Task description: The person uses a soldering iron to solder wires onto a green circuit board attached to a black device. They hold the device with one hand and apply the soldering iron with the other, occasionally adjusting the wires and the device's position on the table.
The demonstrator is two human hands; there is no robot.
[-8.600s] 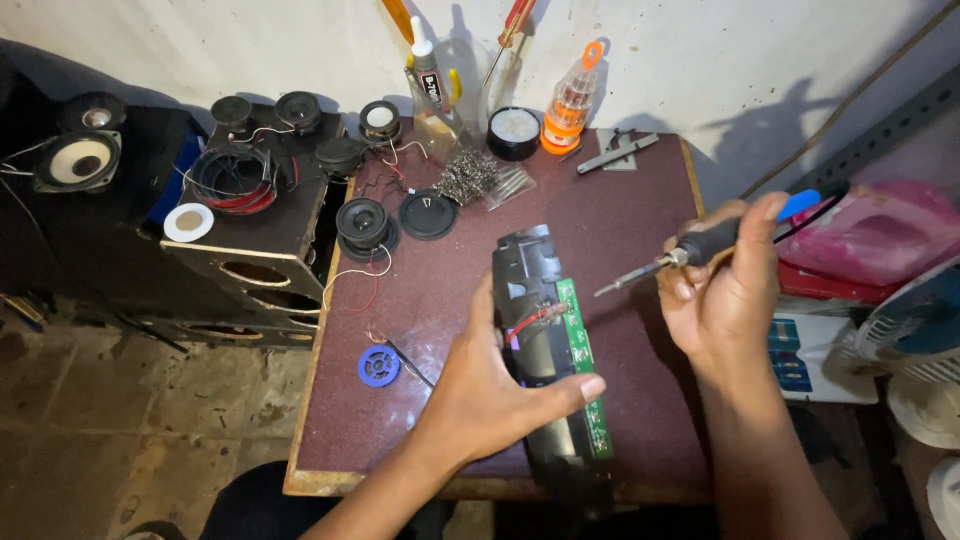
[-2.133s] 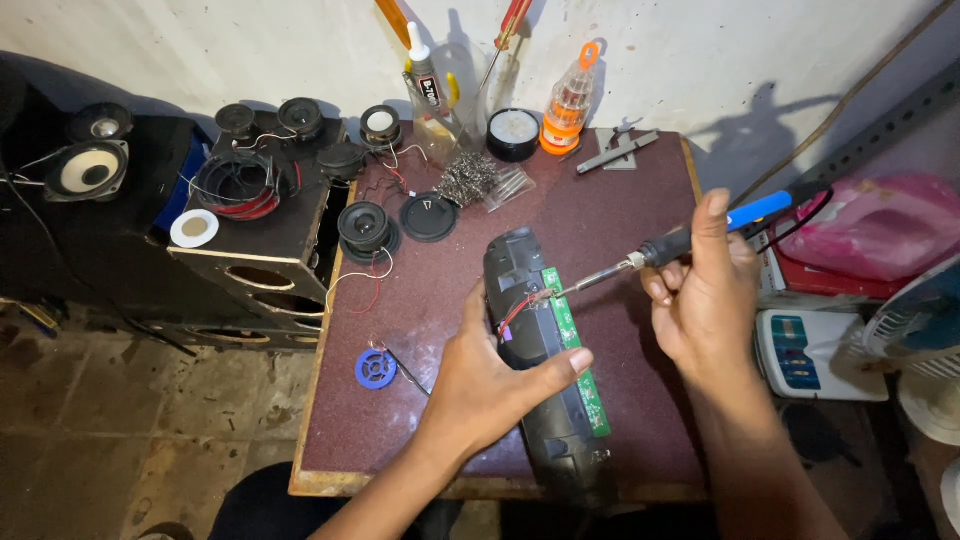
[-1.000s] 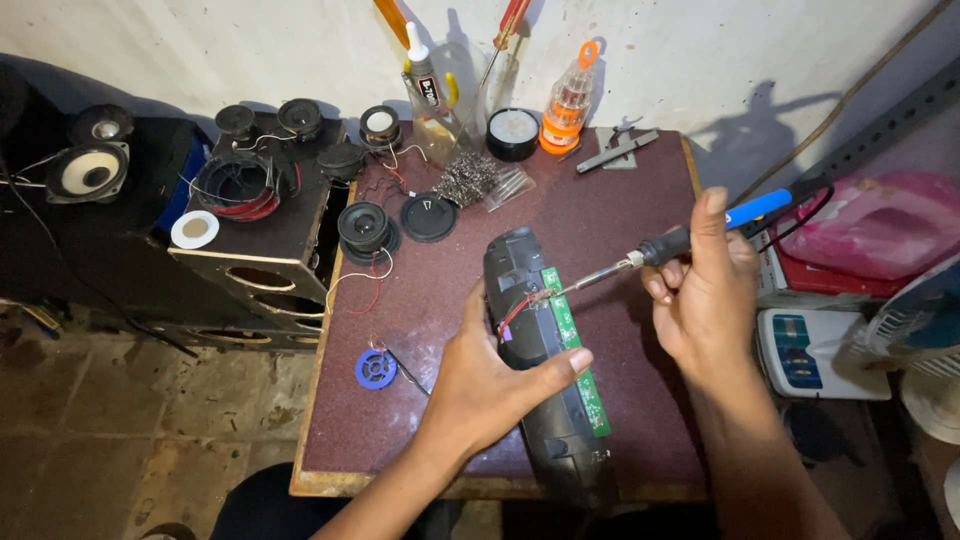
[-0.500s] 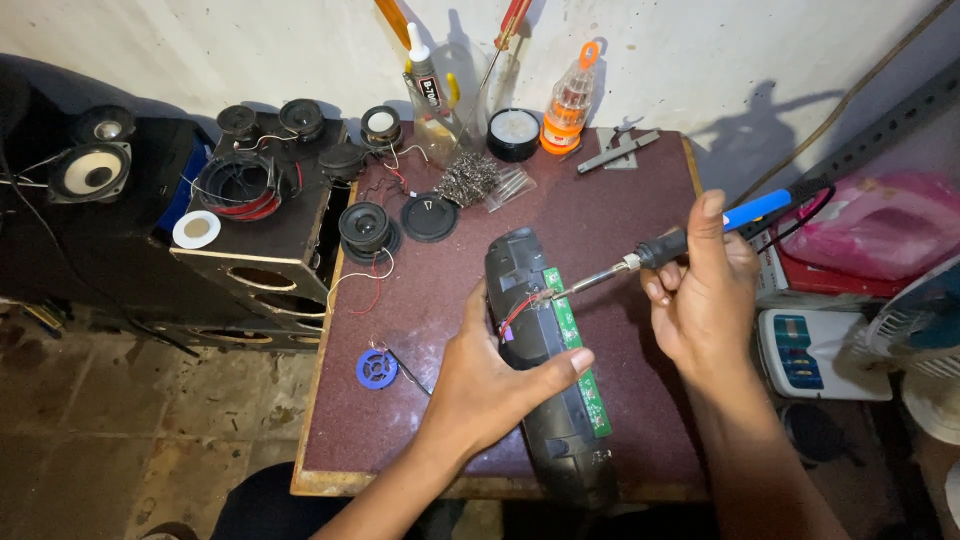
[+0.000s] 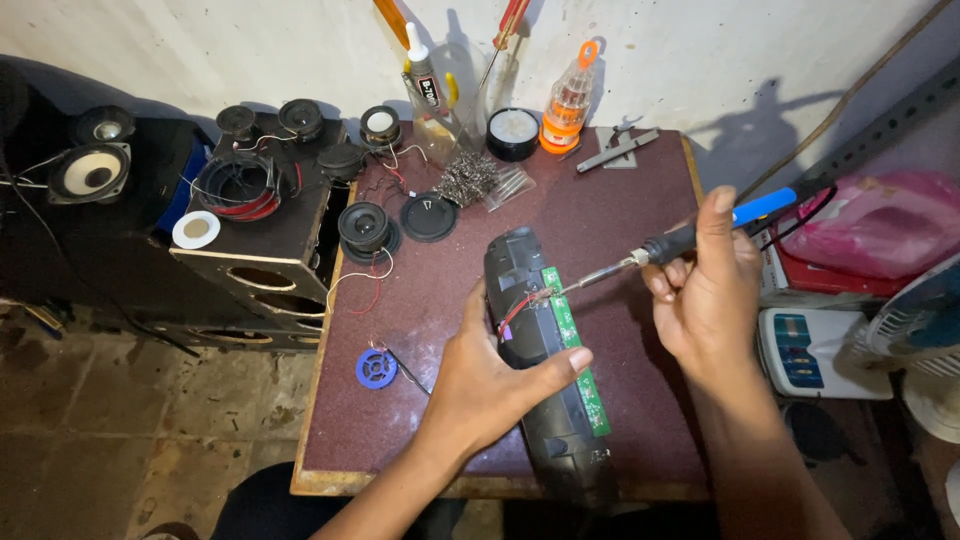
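Fingers of the left hand [image 5: 490, 385] are clamping the black speaker [image 5: 545, 380] lying on the tabletop [image 5: 400, 420] — rigid, probably light; its green board [image 5: 575, 340] looks fragile. Right hand [image 5: 705, 290] is gripping a soldering iron [image 5: 665, 245] — tip touching the wires.

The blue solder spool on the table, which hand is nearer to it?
Left. The left hand grips the black speaker casing just right of the blue solder spool; the right hand holds the soldering iron farther right.
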